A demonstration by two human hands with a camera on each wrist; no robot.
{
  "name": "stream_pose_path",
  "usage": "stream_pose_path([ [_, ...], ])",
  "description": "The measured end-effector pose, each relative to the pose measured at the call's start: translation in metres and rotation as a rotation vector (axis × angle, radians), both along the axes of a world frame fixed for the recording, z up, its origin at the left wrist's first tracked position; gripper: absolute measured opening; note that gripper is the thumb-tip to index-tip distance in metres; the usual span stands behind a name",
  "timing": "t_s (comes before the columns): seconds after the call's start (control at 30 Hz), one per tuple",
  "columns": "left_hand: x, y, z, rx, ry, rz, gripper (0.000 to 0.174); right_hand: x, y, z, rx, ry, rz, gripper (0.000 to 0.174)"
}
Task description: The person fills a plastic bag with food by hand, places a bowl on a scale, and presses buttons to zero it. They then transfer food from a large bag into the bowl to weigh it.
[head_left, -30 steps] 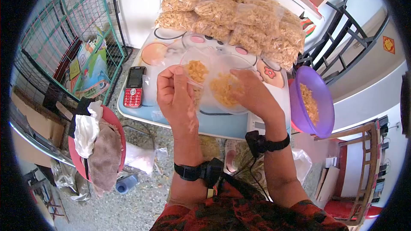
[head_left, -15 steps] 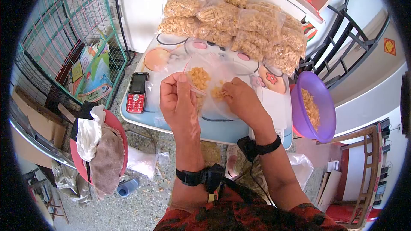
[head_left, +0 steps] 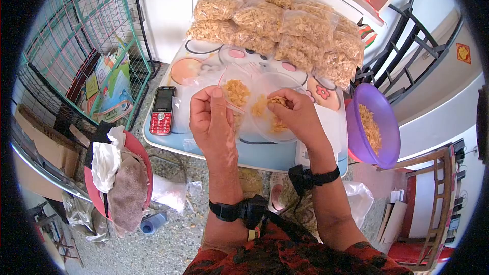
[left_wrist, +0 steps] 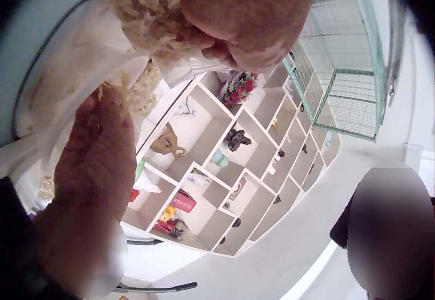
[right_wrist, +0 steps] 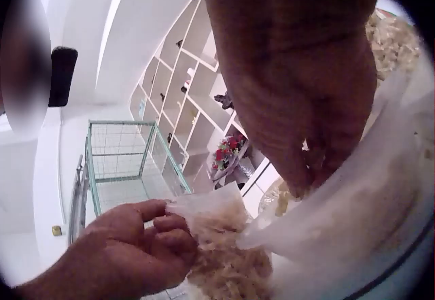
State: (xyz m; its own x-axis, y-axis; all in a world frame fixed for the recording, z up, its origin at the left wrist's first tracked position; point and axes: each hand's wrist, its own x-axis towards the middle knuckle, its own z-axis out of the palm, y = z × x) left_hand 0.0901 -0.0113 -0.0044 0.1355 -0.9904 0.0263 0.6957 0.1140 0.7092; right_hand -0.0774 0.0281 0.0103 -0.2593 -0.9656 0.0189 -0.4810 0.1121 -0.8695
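The left hand (head_left: 215,125) pinches the edge of a clear plastic bag (right_wrist: 211,203) between thumb and fingers; yellowish dried flakes (head_left: 236,92) lie inside it. Just right of the bag is a translucent round bowl (head_left: 285,135) with more flakes (head_left: 260,106). Over that bowl the right hand (head_left: 300,117) has its fingers curled round some flakes (head_left: 278,102). In the left wrist view the right hand (left_wrist: 98,157) has flakes at its fingertips, beside the bag of flakes (left_wrist: 146,14). The right wrist view shows the left hand (right_wrist: 129,249) holding the bag's upper edge.
Filled bags (head_left: 260,18) are piled along the table's back edge. A red phone (head_left: 162,111) lies at the left of the table. A purple basin (head_left: 389,127) with flakes stands right of the table, and a scale (head_left: 303,155) sits near the front edge.
The right hand has moved within the bowl's area, first left toward the bag, then back right, and flakes now show in its fingers. The left hand keeps its pinch on the bag.
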Motion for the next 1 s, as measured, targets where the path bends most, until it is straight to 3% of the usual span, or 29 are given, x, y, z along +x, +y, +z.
stream_pose_path([
  [0.13, 0.0, 0.0, 0.0, -0.005, -0.012, 0.002, 0.014, -0.002, 0.001, 0.005, 0.064, -0.37, -0.018, 0.023],
  [0.33, -0.001, -0.001, 0.0, 0.0, -0.009, -0.005, 0.015, -0.003, -0.001, -0.005, -0.071, -1.13, 0.042, 0.028],
  [0.43, -0.001, -0.001, -0.001, 0.008, -0.028, 0.003, 0.015, -0.002, 0.001, -0.006, -0.052, -1.305, 0.01, 0.028],
  [0.63, -0.002, 0.0, 0.001, 0.012, -0.05, 0.008, 0.014, -0.005, 0.002, -0.005, -0.089, -1.557, -0.009, 0.028],
  [0.83, -0.002, 0.001, 0.001, -0.011, -0.034, -0.006, 0.015, -0.004, 0.002, -0.005, -0.155, -1.571, -0.094, 0.028],
  [1.0, -0.002, 0.002, 0.004, -0.005, -0.042, -0.027, 0.016, 0.01, 0.002, 0.013, -0.231, -1.555, -0.036, 0.028],
])
